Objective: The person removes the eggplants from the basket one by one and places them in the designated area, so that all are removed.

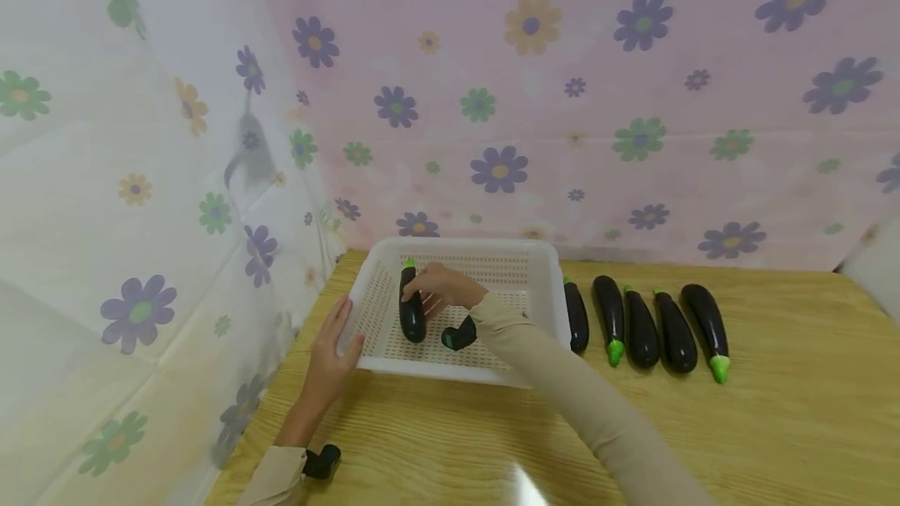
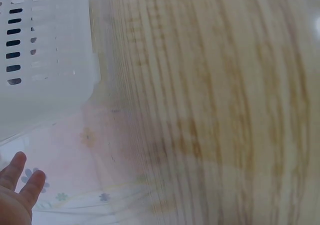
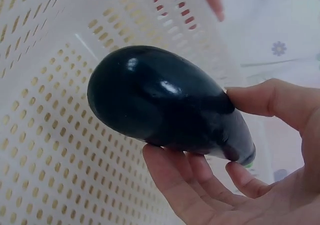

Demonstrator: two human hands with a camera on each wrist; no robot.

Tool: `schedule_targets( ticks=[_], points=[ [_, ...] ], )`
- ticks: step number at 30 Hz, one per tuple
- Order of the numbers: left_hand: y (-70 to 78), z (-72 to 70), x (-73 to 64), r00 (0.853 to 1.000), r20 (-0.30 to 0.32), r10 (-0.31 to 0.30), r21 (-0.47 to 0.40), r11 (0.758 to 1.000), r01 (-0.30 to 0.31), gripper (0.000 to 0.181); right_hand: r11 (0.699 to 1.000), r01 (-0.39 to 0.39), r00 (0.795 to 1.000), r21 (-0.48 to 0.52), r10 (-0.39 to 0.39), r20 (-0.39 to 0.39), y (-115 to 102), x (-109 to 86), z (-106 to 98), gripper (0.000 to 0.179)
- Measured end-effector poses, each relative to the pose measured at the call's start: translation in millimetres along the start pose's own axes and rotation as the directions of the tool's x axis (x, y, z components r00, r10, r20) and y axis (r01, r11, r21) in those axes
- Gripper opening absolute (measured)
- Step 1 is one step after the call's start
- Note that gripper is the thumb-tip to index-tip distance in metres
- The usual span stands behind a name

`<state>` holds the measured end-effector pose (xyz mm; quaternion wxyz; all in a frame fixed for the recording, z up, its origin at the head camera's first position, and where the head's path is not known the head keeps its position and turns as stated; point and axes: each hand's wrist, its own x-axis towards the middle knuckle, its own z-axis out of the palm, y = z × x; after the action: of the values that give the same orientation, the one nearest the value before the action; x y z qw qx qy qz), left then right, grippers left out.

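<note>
A white slotted plastic basket (image 1: 464, 372) stands on the wooden table. My right hand (image 1: 444, 287) reaches inside it and holds a dark purple eggplant (image 1: 412, 322) near its green stem end. The right wrist view shows the thumb on one side of the eggplant (image 3: 160, 100) and the fingers of the right hand (image 3: 270, 195) on the other, above the perforated floor. My left hand (image 1: 332, 354) rests against the basket's left side near the front corner, its fingers fairly straight. Two of the left hand's fingers (image 2: 31, 187) show beside the basket wall (image 2: 50, 95) in the left wrist view.
Right of the basket, several eggplants (image 1: 641, 330) lie in a row, some with stems toward me and some away. The closest one (image 1: 576, 317) is partly hidden by the basket. Flowered cloth (image 1: 450, 100) hangs behind and left of the table (image 1: 787, 412).
</note>
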<state>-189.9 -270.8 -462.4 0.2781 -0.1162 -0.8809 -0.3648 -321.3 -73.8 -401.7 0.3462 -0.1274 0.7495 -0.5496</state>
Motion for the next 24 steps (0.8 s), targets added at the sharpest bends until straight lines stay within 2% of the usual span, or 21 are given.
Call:
schedule_targets(
  ticks=[14,17,21,24],
  points=[
    [-1.2,0.0,-0.3,1.0,-0.01,-0.001,-0.041,0.999,0.001,0.06,0.995,0.063,0.998,-0.071,-0.061,0.036,-16,-34.3,-25,0.021],
    [-0.3,-0.6,-0.6,1.0,-0.005,-0.006,-0.044,0.999,0.005,0.06,0.993,0.071,0.997,-0.09,-0.068,0.035,-20,-43.2,-28,0.028],
    [0.6,-1.1,-1.0,1.0,-0.004,-0.012,-0.044,0.999,0.012,0.06,0.994,0.049,0.999,-0.094,-0.049,0.012,-25,-53.8,-31,0.046],
    [0.7,-1.4,-1.3,1.0,-0.006,-0.015,-0.043,0.999,0.015,0.06,0.995,0.033,0.999,-0.095,-0.033,0.002,-26,-60.0,-33,0.054]
  ],
)
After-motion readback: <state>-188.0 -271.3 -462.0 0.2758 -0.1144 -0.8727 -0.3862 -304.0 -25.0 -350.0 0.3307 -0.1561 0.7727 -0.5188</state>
